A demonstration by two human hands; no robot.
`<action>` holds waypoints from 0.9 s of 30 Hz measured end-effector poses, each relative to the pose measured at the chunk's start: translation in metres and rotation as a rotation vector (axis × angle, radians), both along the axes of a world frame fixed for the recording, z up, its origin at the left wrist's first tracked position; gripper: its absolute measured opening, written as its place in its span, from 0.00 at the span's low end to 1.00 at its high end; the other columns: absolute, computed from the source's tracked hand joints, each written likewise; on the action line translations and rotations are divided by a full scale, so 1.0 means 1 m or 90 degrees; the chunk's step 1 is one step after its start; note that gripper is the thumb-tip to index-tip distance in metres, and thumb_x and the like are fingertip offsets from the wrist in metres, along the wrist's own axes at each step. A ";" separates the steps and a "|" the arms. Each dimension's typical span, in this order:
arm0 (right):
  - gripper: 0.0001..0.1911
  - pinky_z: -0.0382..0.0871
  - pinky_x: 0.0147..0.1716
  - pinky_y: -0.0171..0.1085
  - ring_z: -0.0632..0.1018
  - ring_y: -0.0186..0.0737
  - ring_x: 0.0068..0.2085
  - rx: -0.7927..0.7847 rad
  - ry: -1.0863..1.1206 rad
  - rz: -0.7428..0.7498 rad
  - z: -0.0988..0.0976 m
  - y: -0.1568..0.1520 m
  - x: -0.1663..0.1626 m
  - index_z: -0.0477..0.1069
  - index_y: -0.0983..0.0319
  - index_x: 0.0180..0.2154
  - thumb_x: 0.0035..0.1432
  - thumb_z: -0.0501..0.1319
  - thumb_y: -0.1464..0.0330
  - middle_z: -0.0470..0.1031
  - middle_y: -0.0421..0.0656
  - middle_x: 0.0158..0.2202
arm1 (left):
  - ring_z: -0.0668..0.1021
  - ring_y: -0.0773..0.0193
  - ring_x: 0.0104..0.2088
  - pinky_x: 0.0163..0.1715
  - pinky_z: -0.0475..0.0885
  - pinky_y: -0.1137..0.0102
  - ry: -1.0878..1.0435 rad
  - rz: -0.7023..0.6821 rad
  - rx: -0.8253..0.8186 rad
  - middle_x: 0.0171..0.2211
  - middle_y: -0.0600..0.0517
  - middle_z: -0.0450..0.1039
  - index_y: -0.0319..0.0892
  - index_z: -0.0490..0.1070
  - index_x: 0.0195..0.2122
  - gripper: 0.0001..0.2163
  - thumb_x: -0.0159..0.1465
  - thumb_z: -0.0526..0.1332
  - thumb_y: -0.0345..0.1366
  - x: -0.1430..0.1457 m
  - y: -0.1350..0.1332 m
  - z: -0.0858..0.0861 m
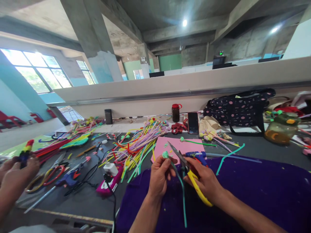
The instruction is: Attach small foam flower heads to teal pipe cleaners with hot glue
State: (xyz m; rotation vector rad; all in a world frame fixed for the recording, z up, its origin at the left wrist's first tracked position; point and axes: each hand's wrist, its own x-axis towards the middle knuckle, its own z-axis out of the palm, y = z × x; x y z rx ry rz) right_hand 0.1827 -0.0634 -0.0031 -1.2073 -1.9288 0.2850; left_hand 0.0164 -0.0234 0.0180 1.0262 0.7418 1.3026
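Observation:
My left hand (pixel 159 174) is closed in a pinch on a green pipe cleaner (pixel 181 187) that has a small curled tip and hangs down over the purple cloth (pixel 255 191). My right hand (pixel 206 181) grips yellow-handled scissors (pixel 191 176). Their grey blades point up and left, right beside the pipe cleaner's top. A blue glue gun (pixel 198 156) lies just behind my right hand, next to a pink sheet (pixel 170 145).
Another person's hands (pixel 14 174) at the left hold a multicoloured piece. Several pipe cleaners (pixel 136 142), red-handled scissors (pixel 52 170), a power strip (pixel 110 181), a phone (pixel 193 122), a red-lidded jar (pixel 175 112), a dotted bag (pixel 239 108) and a glass jar (pixel 280 127) crowd the table.

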 end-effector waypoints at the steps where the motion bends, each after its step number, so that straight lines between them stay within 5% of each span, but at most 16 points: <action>1: 0.24 0.67 0.27 0.33 0.71 0.35 0.27 -0.018 0.015 -0.006 0.002 0.000 0.000 0.56 0.60 0.51 0.53 0.56 0.64 0.71 0.42 0.32 | 0.68 0.77 0.13 0.09 0.54 0.82 -0.007 -0.011 -0.006 0.25 0.52 0.73 0.37 0.66 0.28 0.09 0.53 0.62 0.38 -0.001 0.001 0.000; 16: 0.24 0.64 0.27 0.32 0.69 0.33 0.27 -0.099 0.047 -0.003 -0.003 -0.001 -0.004 0.55 0.60 0.51 0.52 0.56 0.64 0.68 0.40 0.31 | 0.67 0.77 0.11 0.07 0.54 0.83 -0.087 -0.122 -0.080 0.20 0.54 0.71 0.37 0.65 0.29 0.07 0.55 0.59 0.37 -0.007 0.003 -0.003; 27: 0.29 0.64 0.33 0.39 0.71 0.42 0.36 0.059 -0.106 -0.066 -0.002 -0.005 -0.003 0.54 0.60 0.54 0.51 0.58 0.63 0.67 0.45 0.36 | 0.64 0.78 0.11 0.08 0.56 0.83 -0.079 -0.096 -0.064 0.17 0.58 0.67 0.40 0.66 0.33 0.07 0.56 0.59 0.36 -0.004 0.003 -0.005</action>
